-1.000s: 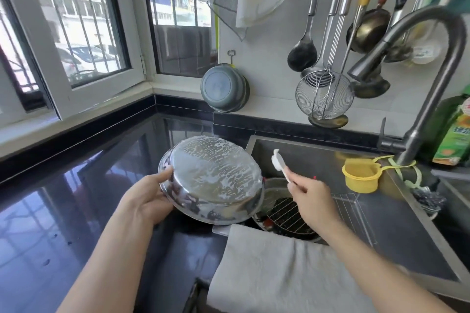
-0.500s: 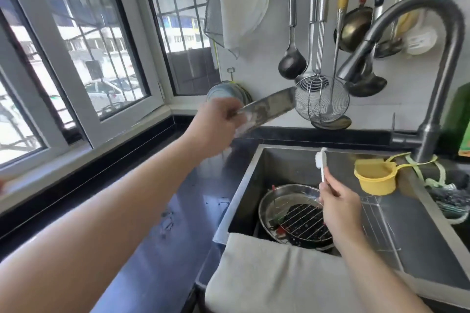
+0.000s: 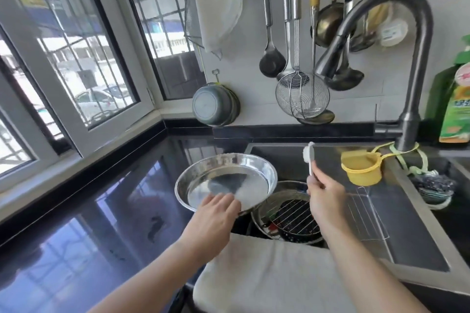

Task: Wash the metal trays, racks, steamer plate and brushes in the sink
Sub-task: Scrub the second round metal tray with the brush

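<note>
My left hand [image 3: 215,213] holds a round metal tray [image 3: 225,180] by its near rim, open side up, over the left edge of the sink [image 3: 407,223]. My right hand [image 3: 324,195] grips a white brush [image 3: 309,155] with its head pointing up, just right of the tray. Below my right hand, in the sink, a round wire rack [image 3: 292,216] lies on a dark perforated steamer plate inside another metal tray [image 3: 262,206]. A rectangular wire rack [image 3: 366,213] leans on the sink floor to the right.
A grey cloth [image 3: 267,274] drapes over the sink's front edge. A yellow cup [image 3: 361,168] hangs by the tap [image 3: 407,99]. Ladles and a wire skimmer [image 3: 301,98] hang on the wall. A green detergent bottle [image 3: 457,107] stands at right. Black countertop [image 3: 101,211] stretches left.
My left hand swung the tray up towards the wall, turned it over and brought it back down open side up beside the sink. My right hand with the brush stayed over the sink.
</note>
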`<move>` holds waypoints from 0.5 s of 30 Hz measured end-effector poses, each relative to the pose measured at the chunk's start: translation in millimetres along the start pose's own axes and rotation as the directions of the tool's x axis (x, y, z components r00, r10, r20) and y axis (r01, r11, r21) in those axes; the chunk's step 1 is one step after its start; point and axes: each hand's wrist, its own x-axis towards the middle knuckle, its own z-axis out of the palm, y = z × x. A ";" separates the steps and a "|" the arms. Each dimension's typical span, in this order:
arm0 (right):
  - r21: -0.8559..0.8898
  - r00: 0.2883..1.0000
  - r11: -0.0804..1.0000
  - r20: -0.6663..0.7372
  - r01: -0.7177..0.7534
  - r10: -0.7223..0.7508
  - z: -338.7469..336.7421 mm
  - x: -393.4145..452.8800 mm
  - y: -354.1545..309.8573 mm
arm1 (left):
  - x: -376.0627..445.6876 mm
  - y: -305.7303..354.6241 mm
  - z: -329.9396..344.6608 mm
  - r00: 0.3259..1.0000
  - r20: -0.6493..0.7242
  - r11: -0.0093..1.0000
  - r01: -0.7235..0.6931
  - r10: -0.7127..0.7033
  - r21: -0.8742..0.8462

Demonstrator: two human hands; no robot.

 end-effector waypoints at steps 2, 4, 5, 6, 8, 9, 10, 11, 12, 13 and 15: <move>-0.023 1.000 1.000 0.022 0.007 -0.006 0.5 0.4 1.0 | -2.1 -1.2 5.4 1.000 -0.006 1.000 0.001 -0.001 -0.013; -0.061 0.998 0.998 0.065 0.018 -0.014 1.2 -0.4 1.5 | -2.3 -4.3 9.8 1.000 -0.019 1.000 0.012 -0.013 -0.014; -0.080 0.994 0.996 0.103 0.032 -0.023 1.9 -1.6 1.5 | -3.3 -6.0 12.0 0.999 -0.032 1.000 0.008 -0.009 -0.019; -0.098 0.989 0.994 0.143 0.055 -0.041 2.3 -4.5 1.4 | -6.0 -7.9 13.7 0.999 -0.038 1.000 0.003 -0.004 -0.029; -0.139 0.976 0.981 0.191 0.134 -0.106 4.9 -8.7 -2.2 | -11.3 -17.1 14.6 0.998 -0.050 0.998 0.027 -0.029 -0.049; -0.171 0.967 0.967 0.206 0.190 -0.153 6.4 -9.9 -7.4 | -14.2 -25.6 15.1 0.997 -0.044 0.997 0.056 -0.059 -0.050; -0.224 0.948 0.939 0.243 0.259 -0.204 9.1 -10.0 -15.9 | -17.2 -36.0 15.0 0.995 -0.043 0.995 0.088 -0.091 -0.056; -0.303 0.912 0.889 0.332 0.344 -0.239 15.2 -9.9 -27.9 | -21.5 -47.1 17.2 0.993 -0.059 0.992 0.102 -0.106 -0.068; -0.396 0.855 0.812 0.469 0.429 -0.222 24.7 -9.4 -41.6 | -26.4 -56.6 19.5 0.991 -0.067 0.990 0.108 -0.114 -0.091; -0.482 0.778 0.712 0.611 0.510 -0.144 38.2 -9.3 -56.1 | -31.5 -63.9 22.6 0.990 -0.075 0.987 0.107 -0.116 -0.118; -0.561 0.619 0.507 0.783 0.655 0.066 77.3 -9.1 -77.6 | -41.2 -70.6 29.4 0.990 -0.082 0.982 0.097 -0.111 -0.164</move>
